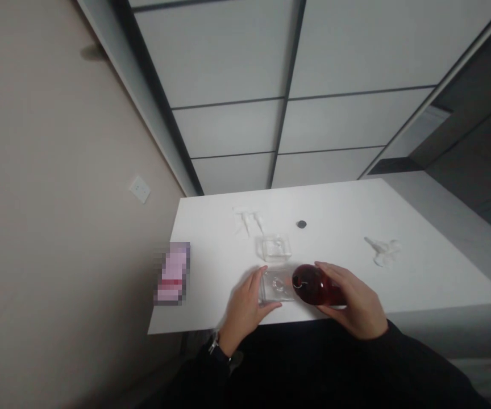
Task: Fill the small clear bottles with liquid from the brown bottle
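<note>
**Red bottle tipped at a clear container**

Low in the frame's centre, the right hand (354, 304) has its fingers wrapped around a dark red bottle (313, 285), laid over with its mouth toward a clear plastic container (276, 286). The left hand (245, 304) cups that container, fingers curled against its side. Both sit near the white table's (420, 272) front edge. A second clear container (274, 248) stands just above.
</note>
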Available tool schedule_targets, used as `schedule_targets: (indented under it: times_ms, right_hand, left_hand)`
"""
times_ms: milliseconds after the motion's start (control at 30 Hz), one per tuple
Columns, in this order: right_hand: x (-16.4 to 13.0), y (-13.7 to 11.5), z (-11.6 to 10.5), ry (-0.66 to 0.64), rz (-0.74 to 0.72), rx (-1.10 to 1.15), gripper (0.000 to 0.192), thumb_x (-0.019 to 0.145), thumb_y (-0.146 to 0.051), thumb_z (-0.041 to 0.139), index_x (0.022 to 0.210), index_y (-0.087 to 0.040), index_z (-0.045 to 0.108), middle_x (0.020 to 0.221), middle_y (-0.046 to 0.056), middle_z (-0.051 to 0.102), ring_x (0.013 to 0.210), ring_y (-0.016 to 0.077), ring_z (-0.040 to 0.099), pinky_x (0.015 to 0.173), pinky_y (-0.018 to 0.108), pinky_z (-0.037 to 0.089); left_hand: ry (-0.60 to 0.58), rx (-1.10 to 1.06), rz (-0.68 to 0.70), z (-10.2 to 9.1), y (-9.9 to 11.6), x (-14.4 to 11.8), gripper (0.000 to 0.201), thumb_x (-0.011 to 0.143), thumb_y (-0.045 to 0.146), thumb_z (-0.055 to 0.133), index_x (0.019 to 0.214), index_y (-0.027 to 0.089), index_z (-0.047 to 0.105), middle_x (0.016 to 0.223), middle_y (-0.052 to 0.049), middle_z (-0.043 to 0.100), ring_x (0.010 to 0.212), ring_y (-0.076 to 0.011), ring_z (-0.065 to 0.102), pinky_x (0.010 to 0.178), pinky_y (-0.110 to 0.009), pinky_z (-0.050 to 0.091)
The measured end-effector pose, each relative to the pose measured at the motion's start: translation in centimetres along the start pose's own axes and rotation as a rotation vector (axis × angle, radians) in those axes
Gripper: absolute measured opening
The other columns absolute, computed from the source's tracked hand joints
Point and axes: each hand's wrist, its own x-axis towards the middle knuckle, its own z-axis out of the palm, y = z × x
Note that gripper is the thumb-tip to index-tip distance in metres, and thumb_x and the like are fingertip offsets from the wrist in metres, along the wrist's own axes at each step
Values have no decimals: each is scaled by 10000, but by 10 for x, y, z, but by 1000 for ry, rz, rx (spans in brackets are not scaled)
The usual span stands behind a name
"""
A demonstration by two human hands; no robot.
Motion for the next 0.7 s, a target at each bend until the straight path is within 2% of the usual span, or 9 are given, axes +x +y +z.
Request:
schedule_targets:
  times_ms: [167, 367, 700]
  right_hand:
    - [6, 2, -2, -5, -72, -81, 705, 956, -303, 645, 1600, -226, 367, 1307, 181, 713, 1129, 339, 714, 883, 503, 644]
    - [6, 5, 0, -29, -75, -103, 704, 917, -230, 668, 1578, -261, 428, 1336, 139, 715, 1144, 337, 690, 921, 507, 622]
    - [14, 2, -5, -48, -177, -221, 724, 907, -128, 652, 1581, -175, 393, 1302, 200, 709, 1130, 364, 663, 899, 543, 626]
  left_hand:
    - [4, -5, -10, -2, 2, 1, 882, 831, 413, 851, 1554, 259, 370, 1509, -143, 566, 1403, -340, 556, 1182, -544, 469]
    - [10, -7, -19, -3, 5, 2, 865, 814, 390, 871, 1524, 244, 398, 1478, -141, 593, 1371, -333, 584, 1166, -523, 491]
    - [23, 6, -24, -1, 5, 2, 899, 770, 351, 910, 1511, 236, 414, 1481, -152, 593, 1377, -347, 580, 1157, -544, 496]
